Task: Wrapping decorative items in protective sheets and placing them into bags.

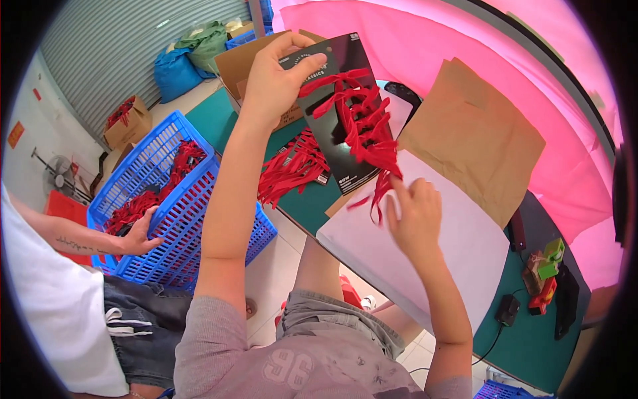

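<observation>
My left hand (282,76) grips the top edge of a black backing card (325,143), its thumb across the front. Red ribbon bows (362,120) are fixed down the card, and loose ribbon tails (380,193) hang past its lower right side. At those tails is my right hand (417,213), index fingertip touching the ribbon; thumb and index look apart, the other fingers curled. Left of the held card, a pile of more red ribbon pieces on cards (296,166) lies on the green table (292,211). A white sheet (412,246) lies below my right hand.
A person's hand (141,234) rests on the rim of a blue basket (199,199) holding red ribbon pieces. Brown paper (478,139) lies at the far right, a cardboard box (232,66) behind my left hand. A green and red tape dispenser (548,272) and black adapter (507,309) sit right.
</observation>
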